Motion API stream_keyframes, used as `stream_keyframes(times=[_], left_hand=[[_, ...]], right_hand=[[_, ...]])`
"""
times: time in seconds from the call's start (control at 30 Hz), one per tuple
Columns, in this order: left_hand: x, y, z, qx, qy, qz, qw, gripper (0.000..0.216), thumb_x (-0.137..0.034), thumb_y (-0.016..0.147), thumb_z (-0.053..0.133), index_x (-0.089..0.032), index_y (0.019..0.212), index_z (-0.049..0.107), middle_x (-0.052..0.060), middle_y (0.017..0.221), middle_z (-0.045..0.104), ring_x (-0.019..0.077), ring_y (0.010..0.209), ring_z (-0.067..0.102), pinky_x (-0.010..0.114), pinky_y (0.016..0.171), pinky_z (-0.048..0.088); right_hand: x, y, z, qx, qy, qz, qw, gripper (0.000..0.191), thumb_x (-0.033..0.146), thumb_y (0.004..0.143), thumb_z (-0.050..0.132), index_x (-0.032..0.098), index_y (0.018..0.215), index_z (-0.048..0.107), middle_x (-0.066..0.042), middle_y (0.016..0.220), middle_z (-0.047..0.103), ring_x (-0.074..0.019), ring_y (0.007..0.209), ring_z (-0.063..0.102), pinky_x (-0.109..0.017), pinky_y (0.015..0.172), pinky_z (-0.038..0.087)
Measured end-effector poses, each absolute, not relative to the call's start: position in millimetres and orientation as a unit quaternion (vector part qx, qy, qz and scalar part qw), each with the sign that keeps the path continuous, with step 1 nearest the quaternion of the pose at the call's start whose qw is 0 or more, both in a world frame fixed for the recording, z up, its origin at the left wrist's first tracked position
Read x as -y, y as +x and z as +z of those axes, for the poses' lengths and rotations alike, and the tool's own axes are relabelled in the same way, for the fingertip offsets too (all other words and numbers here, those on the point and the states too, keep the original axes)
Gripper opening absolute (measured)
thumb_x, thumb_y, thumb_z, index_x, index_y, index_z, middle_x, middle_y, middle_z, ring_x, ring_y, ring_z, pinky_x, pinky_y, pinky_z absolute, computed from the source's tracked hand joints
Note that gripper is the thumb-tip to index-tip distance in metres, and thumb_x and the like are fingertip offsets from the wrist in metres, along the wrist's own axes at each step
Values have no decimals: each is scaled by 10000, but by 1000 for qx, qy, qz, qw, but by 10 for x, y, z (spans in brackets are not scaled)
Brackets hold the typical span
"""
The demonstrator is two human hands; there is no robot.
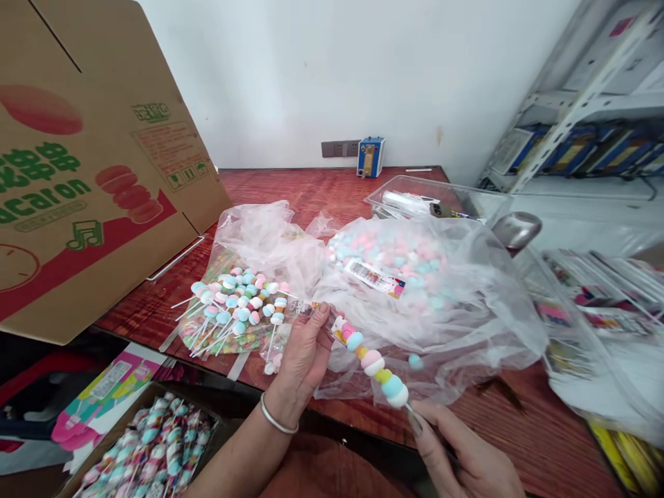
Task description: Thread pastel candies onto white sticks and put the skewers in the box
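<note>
Head camera, and here's the candy skewer (373,362), slanting between your fingers: your right hand (456,446) has thumb and finger clamped on its stick, your left hand (306,346) pinches the clear printed wrapper (341,328) at the far end; how deep the tip sits, I can't tell. Looks like sleeving is in hand, and the next move seems to call for a straight, gentle push. Plump, matte pastel domes, probably squashable! Just beyond your right fingertips, a loose blue ball (416,362) by the filmy, crumpled plastic bag (440,339); left of your left fingers, heaped skewers (241,301) on thin white sticks; beyond both, glossy red-brown wooden table (283,183).
</note>
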State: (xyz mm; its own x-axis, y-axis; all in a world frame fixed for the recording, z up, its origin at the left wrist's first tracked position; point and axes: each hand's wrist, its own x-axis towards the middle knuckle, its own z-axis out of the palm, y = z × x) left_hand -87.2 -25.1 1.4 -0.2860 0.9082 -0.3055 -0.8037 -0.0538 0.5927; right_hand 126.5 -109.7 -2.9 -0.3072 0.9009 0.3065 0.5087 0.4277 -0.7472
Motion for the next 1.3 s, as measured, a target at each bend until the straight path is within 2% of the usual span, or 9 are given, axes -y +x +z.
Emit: stream_keyframes(times=[0.23, 0.33, 0.5, 0.6, 0.73, 0.9, 0.97, 1.17, 1.3], left_hand=[[265, -598, 68, -381, 70, 678, 625, 186, -140, 675, 819, -114, 781, 669, 38, 787, 701, 159, 751, 690, 316, 772, 585], [285, -481, 118, -348, 61, 675, 648, 149, -125, 717, 790, -119, 751, 645, -1, 735, 645, 88, 653, 619, 325, 827, 581], [297, -326, 147, -313, 8, 652, 691, 153, -127, 798, 727, -116, 935, 660, -31, 684, 548, 44, 554, 514, 236, 693, 561], [302, -267, 118, -330, -4, 643, 691, 96, -121, 802, 716, -114, 835, 627, -19, 683, 537, 71, 591, 542, 255, 680, 563], [312, -209, 89, -336, 17, 645, 686, 165, -152, 815, 710, -131, 747, 561, -15, 676, 530, 95, 630, 563, 290, 718, 572], [315, -161, 103, -341, 59, 647, 679, 205, -177, 808, 729, -146, 769, 530, -38, 662, 505, 73, 590, 522, 272, 713, 560], [325, -149, 101, -334, 74, 641, 687, 211, -195, 819, 724, -148, 776, 523, -47, 662, 492, 58, 565, 494, 268, 713, 555], [376, -129, 31, -282, 92, 596, 746, 218, -335, 879, 663, -146, 930, 569, -53, 670, 485, 55, 533, 468, 263, 693, 541], [388, -106, 1, -279, 64, 576, 766, 291, -443, 906, 594, -154, 897, 558, -53, 633, 464, 77, 537, 481, 287, 702, 542]], right_hand=[[1256, 1239, -218, 700, -508, 247, 438, 155, 266, 881, 640, 236, 1005, 729, -26, 800, 718, -155, 700, 703, -184, 671, 530], [1327, 1154, -281, 575, -528, 434, 450, 246, 436, 892, 617, 217, 890, 729, -12, 669, 637, -142, 569, 621, -207, 555, 505], [1383, 997, -373, 255, -405, 783, 398, 466, 648, 856, 574, 187, 819, 634, 123, 511, 244, -36, 360, 123, -181, 330, 284], [1398, 999, -421, 333, -440, 709, 440, 399, 577, 887, 582, 183, 841, 629, 104, 508, 309, -56, 381, 244, -181, 377, 304], [1385, 1082, -461, 601, -537, 377, 456, 206, 341, 947, 561, 181, 883, 674, 2, 664, 605, -121, 582, 572, -211, 575, 437], [1328, 1132, -426, 710, -520, 81, 468, 127, 206, 940, 562, 180, 907, 682, -1, 653, 644, -128, 557, 603, -236, 597, 398], [1322, 1129, -387, 704, -520, 144, 462, 168, 241, 957, 538, 187, 860, 665, 3, 634, 629, -125, 536, 575, -238, 573, 384], [1315, 1083, -366, 433, -494, 627, 418, 440, 550, 976, 406, 202, 737, 530, 89, 496, 303, -84, 402, 278, -213, 398, 245], [1323, 1067, -409, 477, -518, 564, 431, 423, 494, 1000, 394, 195, 744, 547, 71, 517, 360, -91, 418, 326, -227, 432, 299]])
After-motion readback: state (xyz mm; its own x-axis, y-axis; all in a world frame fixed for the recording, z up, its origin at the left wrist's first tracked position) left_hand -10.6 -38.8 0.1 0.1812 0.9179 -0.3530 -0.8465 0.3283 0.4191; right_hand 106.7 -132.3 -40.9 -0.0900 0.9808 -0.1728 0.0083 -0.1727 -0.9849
